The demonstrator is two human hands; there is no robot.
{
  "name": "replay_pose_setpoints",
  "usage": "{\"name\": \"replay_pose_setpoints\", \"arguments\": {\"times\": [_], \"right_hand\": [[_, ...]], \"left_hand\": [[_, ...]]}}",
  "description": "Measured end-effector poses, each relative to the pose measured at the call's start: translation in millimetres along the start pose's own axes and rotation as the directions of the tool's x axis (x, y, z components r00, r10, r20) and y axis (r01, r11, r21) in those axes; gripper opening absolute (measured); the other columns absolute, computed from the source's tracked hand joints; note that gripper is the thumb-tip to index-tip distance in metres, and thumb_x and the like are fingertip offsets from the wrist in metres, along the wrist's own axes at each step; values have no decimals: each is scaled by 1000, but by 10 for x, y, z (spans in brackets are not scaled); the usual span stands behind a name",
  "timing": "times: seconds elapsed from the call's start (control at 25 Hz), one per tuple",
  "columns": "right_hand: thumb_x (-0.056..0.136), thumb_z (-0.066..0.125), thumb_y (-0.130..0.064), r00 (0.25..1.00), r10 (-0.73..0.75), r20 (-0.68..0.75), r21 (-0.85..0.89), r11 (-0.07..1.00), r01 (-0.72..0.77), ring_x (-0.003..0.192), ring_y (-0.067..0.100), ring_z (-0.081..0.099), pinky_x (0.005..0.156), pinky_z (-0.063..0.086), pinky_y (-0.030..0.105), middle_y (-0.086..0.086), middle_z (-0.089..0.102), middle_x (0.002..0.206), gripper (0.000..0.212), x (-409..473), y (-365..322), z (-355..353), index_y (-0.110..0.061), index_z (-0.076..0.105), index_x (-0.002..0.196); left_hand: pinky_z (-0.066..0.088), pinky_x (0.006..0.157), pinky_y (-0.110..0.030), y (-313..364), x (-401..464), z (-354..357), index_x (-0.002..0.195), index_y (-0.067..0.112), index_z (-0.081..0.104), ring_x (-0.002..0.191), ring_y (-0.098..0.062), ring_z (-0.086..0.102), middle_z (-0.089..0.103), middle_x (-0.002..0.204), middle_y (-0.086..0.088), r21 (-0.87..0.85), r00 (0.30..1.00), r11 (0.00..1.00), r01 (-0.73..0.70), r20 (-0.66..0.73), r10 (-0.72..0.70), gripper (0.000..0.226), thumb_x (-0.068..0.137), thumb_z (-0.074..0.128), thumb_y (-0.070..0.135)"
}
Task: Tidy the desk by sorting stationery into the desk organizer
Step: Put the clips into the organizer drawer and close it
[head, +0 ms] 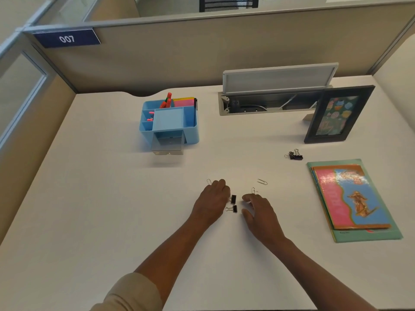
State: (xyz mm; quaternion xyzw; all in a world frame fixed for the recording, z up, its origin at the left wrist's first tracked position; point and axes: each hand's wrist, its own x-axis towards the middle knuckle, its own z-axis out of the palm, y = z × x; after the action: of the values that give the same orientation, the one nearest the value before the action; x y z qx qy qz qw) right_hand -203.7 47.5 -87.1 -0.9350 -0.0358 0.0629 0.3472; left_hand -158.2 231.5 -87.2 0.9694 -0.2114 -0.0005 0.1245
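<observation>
While both forearms reach over the white desk (89, 198), the left hand (212, 198) curls its fingers at a black binder clip (233, 199); whether it grips is unclear. A second binder clip (233, 208) lies just below, wire handles pointing left. The right hand (258, 209) hovers relaxed beside small paper clips (254, 191). Another paper clip (262, 182) lies slanted. Farther back stands the blue desk organizer (170, 122), drawer pulled toward the person.

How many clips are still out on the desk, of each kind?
Black binder clips: 4, two between the hands and two by the picture frame
Silver paper clips: 3
Total: 7
</observation>
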Motion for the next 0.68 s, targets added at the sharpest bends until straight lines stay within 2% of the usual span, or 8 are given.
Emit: {"name": "replay_pose_setpoints", "arguments": {"times": [0.12,0.24,0.36,0.48,0.52,0.6,0.68], "right_hand": [[88,65,-15,1000,-12,-7,3,1000,12,102,18,53,83,35,23,-5,61,116,35,65,-54,-2,-18,58,122],[89,64,-16,997,-68,-21,-9,998,68,96,15,49,78,35,24,-9,62,110,30,104,-127,1,-21,60,118],[90,64,-13,988,-146,-53,-17,989,145,87,12,47,72,36,23,-14,62,101,22,174,-231,-18,-25,63,109],[89,66,-10,972,-217,-90,-22,976,216,80,12,50,70,40,23,-13,65,92,19,317,-390,-44,-25,65,100],[89,67,-10,967,-232,-105,-18,973,231,80,14,53,70,43,24,-11,66,91,17,392,-460,-52,-24,66,99],[89,67,-13,963,-238,-128,-3,971,240,82,15,59,73,47,27,-9,68,93,15,581,-631,-74,-21,67,101],[89,67,-16,968,-213,-136,50,974,222,82,13,62,74,50,28,-8,70,92,13,834,-868,-89,-20,66,102]], "left_hand": [[36,55,-31,-13,15,-14,82,14,55,74,-22,47,49,86,-3,18,1000,1000,-25,-4,25,21,73,65,-2],[38,59,-30,-64,2,-3,81,17,56,76,-19,45,49,85,0,-14,998,998,-57,-41,57,18,76,65,2],[40,65,-32,-111,-3,-61,85,17,56,79,-19,44,50,88,1,-77,994,994,-77,-77,71,8,87,54,10],[40,69,-32,-186,12,-185,90,18,58,83,-19,46,52,93,1,-59,988,995,-81,-137,73,21,94,37,21],[41,70,-32,-240,8,-236,94,18,60,86,-19,48,54,97,2,-61,985,996,-62,-166,51,24,95,37,24],[48,81,-33,-386,-13,-325,109,17,61,100,-19,53,58,112,0,-107,963,993,57,-255,-83,17,95,52,23],[44,100,-37,-587,-55,-410,127,16,56,121,-23,52,55,133,-6,-96,908,960,264,-311,-281,38,91,64,22]]}}
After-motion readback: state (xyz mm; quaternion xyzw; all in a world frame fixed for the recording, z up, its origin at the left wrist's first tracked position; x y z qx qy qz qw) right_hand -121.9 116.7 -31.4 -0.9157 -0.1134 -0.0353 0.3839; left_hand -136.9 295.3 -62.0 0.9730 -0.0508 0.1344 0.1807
